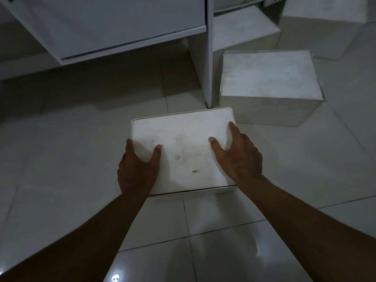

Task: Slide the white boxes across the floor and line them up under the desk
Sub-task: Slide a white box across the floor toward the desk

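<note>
Step in hand: sliding 1 white box (183, 151). The left hand (138, 169) and right hand (238, 157) clasp its sides, thumbs on the lid. The box lies just in front of the desk panel (209, 58). The next move probably calls for steering it left of that panel, under the desk.

Forearms stretched forward, left hand (138, 167) and right hand (240, 157) gripping sides of white box (183, 151), thumbs on top

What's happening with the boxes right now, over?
Left hand and right hand grip near white box by its sides. Box on floor, not under desk yet. Side panel stands at its far corner.
</note>
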The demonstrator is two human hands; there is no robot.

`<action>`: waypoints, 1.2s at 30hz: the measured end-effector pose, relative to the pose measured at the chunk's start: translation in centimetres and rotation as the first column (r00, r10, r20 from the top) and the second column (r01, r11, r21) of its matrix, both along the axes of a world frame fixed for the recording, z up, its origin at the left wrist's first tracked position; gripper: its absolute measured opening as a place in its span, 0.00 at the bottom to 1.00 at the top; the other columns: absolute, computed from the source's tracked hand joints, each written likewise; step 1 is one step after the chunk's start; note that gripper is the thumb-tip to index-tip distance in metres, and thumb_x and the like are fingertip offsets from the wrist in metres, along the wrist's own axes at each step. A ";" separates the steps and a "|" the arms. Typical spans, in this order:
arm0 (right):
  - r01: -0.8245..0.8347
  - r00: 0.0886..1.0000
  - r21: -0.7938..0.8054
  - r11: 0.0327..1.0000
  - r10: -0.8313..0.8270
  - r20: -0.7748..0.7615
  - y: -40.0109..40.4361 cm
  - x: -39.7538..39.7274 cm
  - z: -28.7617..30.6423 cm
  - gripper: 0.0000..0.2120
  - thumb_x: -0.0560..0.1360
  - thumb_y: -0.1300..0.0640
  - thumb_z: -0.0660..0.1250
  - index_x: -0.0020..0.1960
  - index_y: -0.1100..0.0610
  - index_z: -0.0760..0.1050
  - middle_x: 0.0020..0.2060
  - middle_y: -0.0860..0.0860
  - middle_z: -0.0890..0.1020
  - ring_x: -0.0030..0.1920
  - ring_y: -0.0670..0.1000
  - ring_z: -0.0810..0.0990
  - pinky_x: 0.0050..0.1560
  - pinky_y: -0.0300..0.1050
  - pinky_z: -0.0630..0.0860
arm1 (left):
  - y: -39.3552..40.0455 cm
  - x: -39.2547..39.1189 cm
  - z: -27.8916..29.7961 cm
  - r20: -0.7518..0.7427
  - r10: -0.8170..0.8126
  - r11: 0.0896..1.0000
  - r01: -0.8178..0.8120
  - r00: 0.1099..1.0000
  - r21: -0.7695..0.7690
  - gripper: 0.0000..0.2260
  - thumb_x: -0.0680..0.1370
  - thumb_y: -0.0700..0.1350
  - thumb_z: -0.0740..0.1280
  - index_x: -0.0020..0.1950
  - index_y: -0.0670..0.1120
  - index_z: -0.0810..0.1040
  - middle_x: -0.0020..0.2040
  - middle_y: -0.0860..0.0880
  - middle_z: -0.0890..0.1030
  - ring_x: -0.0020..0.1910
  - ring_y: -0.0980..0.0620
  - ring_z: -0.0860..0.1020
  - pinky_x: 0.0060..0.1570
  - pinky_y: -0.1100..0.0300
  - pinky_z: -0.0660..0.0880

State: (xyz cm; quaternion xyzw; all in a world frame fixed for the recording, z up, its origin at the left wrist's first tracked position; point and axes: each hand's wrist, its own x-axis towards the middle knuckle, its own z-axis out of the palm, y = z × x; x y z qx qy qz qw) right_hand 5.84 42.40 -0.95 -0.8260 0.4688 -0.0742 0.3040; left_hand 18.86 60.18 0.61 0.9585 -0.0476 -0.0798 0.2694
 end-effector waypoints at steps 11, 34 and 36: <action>-0.069 0.996 -0.138 0.988 0.061 -0.060 0.8 0.2 -1.1 0.35 0.78 0.33 0.56 0.79 0.48 0.55 0.77 0.54 0.60 0.73 0.58 0.65 0.67 0.54 0.66 | 1.1 -0.9 -1.9 0.093 -0.187 0.982 0.183 0.978 0.047 0.43 0.72 0.72 0.60 0.80 0.51 0.52 0.79 0.45 0.56 0.76 0.42 0.59 0.71 0.45 0.61; -0.111 0.993 -0.442 0.890 0.117 -0.014 -1.8 3.7 -2.8 0.34 0.73 0.32 0.60 0.72 0.52 0.71 0.62 0.61 0.75 0.61 0.62 0.71 0.67 0.57 0.67 | 3.0 8.3 0.2 -0.007 -0.824 0.532 0.779 0.566 0.333 0.39 0.68 0.75 0.59 0.76 0.61 0.59 0.80 0.52 0.51 0.79 0.51 0.49 0.76 0.46 0.53; -0.044 0.999 -0.416 0.908 0.032 -0.035 -0.7 3.5 -2.8 0.35 0.74 0.32 0.59 0.73 0.52 0.69 0.61 0.60 0.74 0.60 0.61 0.71 0.62 0.55 0.69 | 3.0 7.8 -0.4 0.060 -0.697 0.701 0.662 0.715 0.266 0.32 0.74 0.60 0.70 0.76 0.56 0.65 0.80 0.47 0.56 0.78 0.46 0.55 0.74 0.48 0.57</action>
